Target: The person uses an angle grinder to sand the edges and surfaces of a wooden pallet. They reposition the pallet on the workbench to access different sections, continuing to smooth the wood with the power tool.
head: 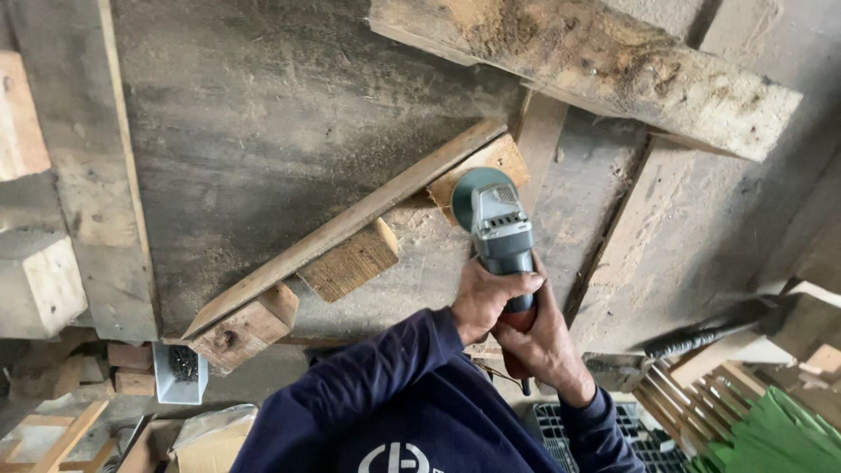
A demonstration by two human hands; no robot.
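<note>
Hands clamp together on the angle grinder (501,229): the left hand (484,298) wraps its body, the right hand (543,343) grips the rear. Its disc meets the wooden block (486,168) beside the long slat (350,223). Steady, light pressure and a flat disc would likely sand evenly.

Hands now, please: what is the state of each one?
Left hand: closed around the angle grinder body.
Right hand: closed on the grinder's rear handle.

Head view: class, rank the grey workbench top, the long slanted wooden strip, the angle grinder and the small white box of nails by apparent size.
1. Workbench top
2. Wooden strip
3. Angle grinder
4. Box of nails
</note>
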